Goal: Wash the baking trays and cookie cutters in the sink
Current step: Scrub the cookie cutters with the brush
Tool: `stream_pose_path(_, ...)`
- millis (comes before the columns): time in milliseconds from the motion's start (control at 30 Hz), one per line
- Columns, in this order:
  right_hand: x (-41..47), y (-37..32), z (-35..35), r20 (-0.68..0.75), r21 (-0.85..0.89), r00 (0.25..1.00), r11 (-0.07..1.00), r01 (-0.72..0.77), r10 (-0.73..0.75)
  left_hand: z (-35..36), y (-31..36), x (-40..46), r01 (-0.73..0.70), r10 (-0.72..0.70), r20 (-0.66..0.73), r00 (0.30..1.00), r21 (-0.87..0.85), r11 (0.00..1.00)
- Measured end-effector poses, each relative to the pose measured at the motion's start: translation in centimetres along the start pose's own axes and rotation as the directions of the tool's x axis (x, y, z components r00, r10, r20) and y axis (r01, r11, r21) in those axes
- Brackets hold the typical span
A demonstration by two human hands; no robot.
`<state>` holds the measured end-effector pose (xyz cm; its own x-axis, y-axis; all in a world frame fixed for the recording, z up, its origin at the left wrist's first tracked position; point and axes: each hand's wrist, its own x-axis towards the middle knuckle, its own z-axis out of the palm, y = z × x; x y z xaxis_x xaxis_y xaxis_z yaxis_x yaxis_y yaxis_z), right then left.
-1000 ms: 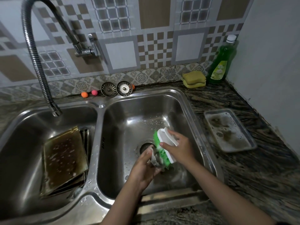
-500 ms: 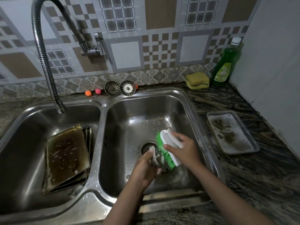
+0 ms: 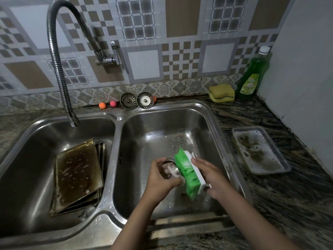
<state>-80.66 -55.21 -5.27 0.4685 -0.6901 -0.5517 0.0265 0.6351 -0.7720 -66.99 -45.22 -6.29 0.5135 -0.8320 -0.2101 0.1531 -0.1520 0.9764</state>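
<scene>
Over the right basin point(image 3: 158, 127) of the steel sink, my left hand point(image 3: 160, 179) grips a small soapy metal cookie cutter point(image 3: 170, 171), mostly hidden by my fingers. My right hand point(image 3: 213, 179) holds a scrub brush point(image 3: 189, 175) with a white back and green bristles, its bristles pressed against the cutter. A stack of dark, greasy baking trays point(image 3: 77, 175) leans in the left basin point(image 3: 32, 141). One soapy metal tray point(image 3: 259, 150) lies on the counter to the right.
A flexible chrome tap point(image 3: 57, 65) hangs over the left basin. Two sink strainers point(image 3: 137, 100) and small orange and pink balls stand behind the sink. Yellow sponges point(image 3: 222, 92) and a green dish-soap bottle point(image 3: 253, 74) sit in the back right corner by the wall.
The brush has tilted and slid along the cutter, its green bristles now facing up and left. My view has dipped slightly; both hands stay over the drain.
</scene>
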Motion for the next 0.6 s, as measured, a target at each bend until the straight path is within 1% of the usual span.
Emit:
stream_pose_path(67,-0.2,0.7,0.3,0.084,0.092,0.992,0.991,-0.1,0.093,0.2,0.0,-0.1,-0.007,0.001,-0.047,0.999,-0.13,0.991)
stream_pose_path(133,0.0,1.4,0.7,0.118,0.168,0.987,0.977,-0.13,0.111,0.6,-0.1,-0.6,-0.023,0.002,-0.107,0.994,-0.201,0.979)
stream_pose_path(233,0.0,1.8,1.4,0.099,0.221,0.994,0.973,-0.06,0.039,1.5,-0.4,-1.5,-0.022,-0.001,-0.116,0.993,-0.193,0.981)
stream_pose_path(300,-0.3,1.8,1.5,0.04,0.221,0.999,0.975,0.017,-0.026,1.6,-0.3,-1.9,0.003,-0.022,-0.089,0.996,-0.207,0.978)
stream_pose_path(367,-0.5,1.4,1.0,-0.043,0.157,0.994,0.982,0.103,-0.097,1.3,0.1,-1.9,0.037,-0.059,-0.084,0.995,-0.234,0.972)
stream_pose_path(433,-0.6,0.9,0.6,-0.062,0.099,0.98,0.976,0.193,-0.188,0.8,0.4,-1.7,0.077,-0.107,-0.103,0.989,-0.262,0.962)
stream_pose_path(500,-0.8,0.4,0.7,-0.002,0.031,0.961,0.96,0.278,-0.278,0.6,0.8,-1.6,0.116,-0.155,-0.109,0.982,-0.304,0.946)
stream_pose_path(567,-0.9,0.3,1.4,0.102,-0.08,0.934,0.933,0.352,-0.343,1.0,1.0,-1.5,0.151,-0.19,-0.072,0.979,-0.365,0.918)
stream_pose_path(600,-0.8,0.3,1.7,0.122,-0.127,0.922,0.915,0.383,-0.368,1.1,1.1,-1.5,0.165,-0.198,-0.044,0.979,-0.396,0.903)
